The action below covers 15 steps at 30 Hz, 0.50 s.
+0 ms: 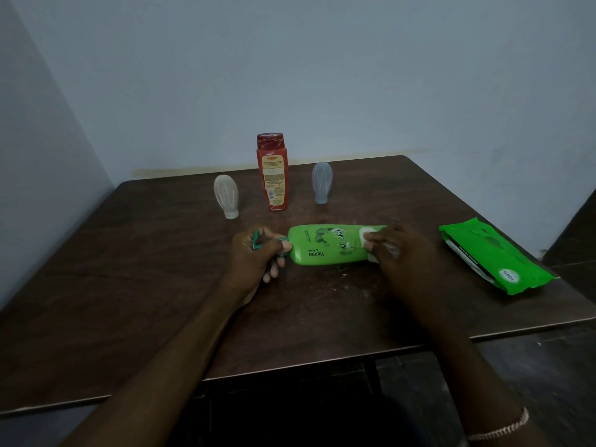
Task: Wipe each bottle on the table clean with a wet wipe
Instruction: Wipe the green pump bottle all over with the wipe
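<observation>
Grips green bottle (pixel 325 245), sideways at mid-table (pixel 161 269), by its cap in curled left hand (pixel 254 253), pinches wipe (pixel 367 235) to its base with right hand (pixel 400 253); likely light, stiff, slick once wet.

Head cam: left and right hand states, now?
Left hand: grips the green bottle by its cap end.
Right hand: holds the wet wipe against the bottle.

Bare forearms (pixel 180 366); pale bracelet (pixel 503 429) on right wrist.
</observation>
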Tool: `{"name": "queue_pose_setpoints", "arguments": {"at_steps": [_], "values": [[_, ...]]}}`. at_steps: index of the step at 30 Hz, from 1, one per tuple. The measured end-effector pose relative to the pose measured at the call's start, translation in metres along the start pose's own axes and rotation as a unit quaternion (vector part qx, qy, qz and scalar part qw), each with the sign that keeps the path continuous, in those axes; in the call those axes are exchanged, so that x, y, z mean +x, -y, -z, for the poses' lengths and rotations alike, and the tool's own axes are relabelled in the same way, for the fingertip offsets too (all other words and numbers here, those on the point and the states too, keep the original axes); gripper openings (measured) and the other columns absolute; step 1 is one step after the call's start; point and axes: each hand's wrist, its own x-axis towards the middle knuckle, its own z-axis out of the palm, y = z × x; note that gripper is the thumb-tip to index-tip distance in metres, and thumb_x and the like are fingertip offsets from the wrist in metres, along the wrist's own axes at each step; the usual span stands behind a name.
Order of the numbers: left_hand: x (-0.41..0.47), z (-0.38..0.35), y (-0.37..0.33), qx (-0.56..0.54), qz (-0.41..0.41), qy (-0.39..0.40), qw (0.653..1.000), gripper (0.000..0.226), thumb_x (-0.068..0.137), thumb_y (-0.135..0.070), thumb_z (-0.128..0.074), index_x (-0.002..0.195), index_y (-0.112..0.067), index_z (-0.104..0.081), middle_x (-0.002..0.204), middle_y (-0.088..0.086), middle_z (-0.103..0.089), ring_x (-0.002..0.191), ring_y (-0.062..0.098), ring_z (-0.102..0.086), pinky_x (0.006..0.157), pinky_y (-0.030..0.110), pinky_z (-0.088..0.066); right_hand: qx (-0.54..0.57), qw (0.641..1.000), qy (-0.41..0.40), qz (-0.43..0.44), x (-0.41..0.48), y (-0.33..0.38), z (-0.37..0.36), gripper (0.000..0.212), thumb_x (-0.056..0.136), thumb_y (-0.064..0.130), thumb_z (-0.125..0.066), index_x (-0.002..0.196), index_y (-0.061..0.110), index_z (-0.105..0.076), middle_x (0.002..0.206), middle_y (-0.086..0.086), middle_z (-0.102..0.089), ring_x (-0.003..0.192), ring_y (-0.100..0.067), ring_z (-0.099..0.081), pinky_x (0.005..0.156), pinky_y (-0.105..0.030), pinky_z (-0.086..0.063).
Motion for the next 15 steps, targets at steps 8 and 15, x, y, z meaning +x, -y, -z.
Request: {"name": "queue_pose_setpoints", "arguments": {"at_steps": [8, 15], "values": [[0.0, -0.002, -0.001, 0.001, 0.005, 0.0, 1.0, 0.011, 0.09, 0.002, -0.065, 0.081, -0.005, -0.062, 0.059, 0.012, -0.06, 0.035, 0.013, -0.045, 0.032, 0.018, -0.029, 0.03, 0.998, 0.025, 0.039, -0.017, 0.0, -0.001, 0.01, 0.084, 0.008, -0.074, 0.093, 0.011, -0.077, 0.09, 0.001, -0.065, 0.08, -0.007, -0.061, 0.074, -0.015, -0.047], [-0.001, 0.0, -0.002, -0.003, 0.002, 0.003, 1.0, 0.014, 0.089, 0.002, -0.066, 0.08, -0.007, -0.061, 0.058, 0.011, -0.061, 0.036, 0.014, -0.047, 0.032, 0.019, -0.032, -0.05, 0.998, 0.016, 0.035, 0.003, 0.003, 0.0, 0.014, 0.088, 0.015, -0.07, 0.101, 0.012, -0.076, 0.089, -0.002, -0.061, 0.076, -0.016, -0.058, 0.066, -0.007, -0.038]]}}
